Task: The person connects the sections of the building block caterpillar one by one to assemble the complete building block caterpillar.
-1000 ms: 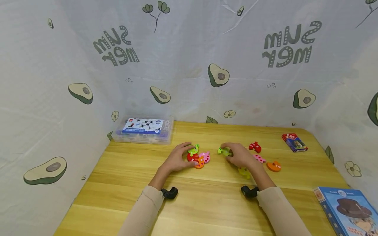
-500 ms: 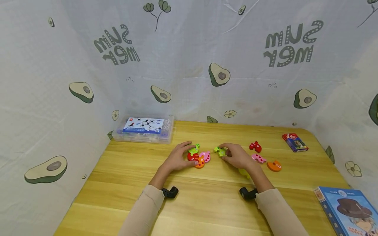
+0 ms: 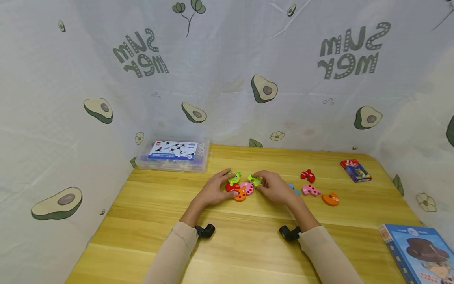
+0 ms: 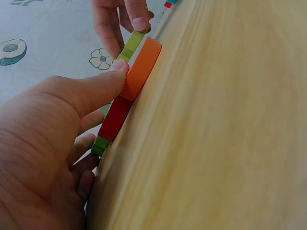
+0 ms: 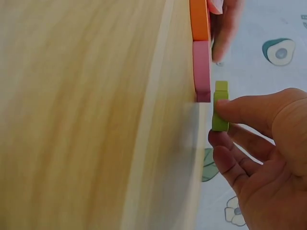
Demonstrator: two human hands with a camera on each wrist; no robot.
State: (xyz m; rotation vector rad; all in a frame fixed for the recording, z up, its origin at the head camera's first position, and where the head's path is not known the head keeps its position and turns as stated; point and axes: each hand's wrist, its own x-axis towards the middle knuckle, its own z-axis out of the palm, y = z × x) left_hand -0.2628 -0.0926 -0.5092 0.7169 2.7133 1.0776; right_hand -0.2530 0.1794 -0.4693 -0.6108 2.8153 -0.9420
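My left hand holds a group of joined wooden puzzle pieces, its thumb on the orange piece and its fingers by the green head piece. Between those two lies a red piece, and a pink piece sits on the group's right side. With thumb and fingers my right hand pinches a light green puzzle piece. It is just off the pink piece in the right wrist view, apart from it and lifted from the table.
Loose red, pink, orange and partly hidden blue pieces lie right of my right hand. A clear plastic case stands back left, a small card box back right, a blue box front right.
My right hand has moved left with the light green piece, up close to the joined group. The blue piece has come into view, and a yellow-green one is now hidden. My left hand stays put.
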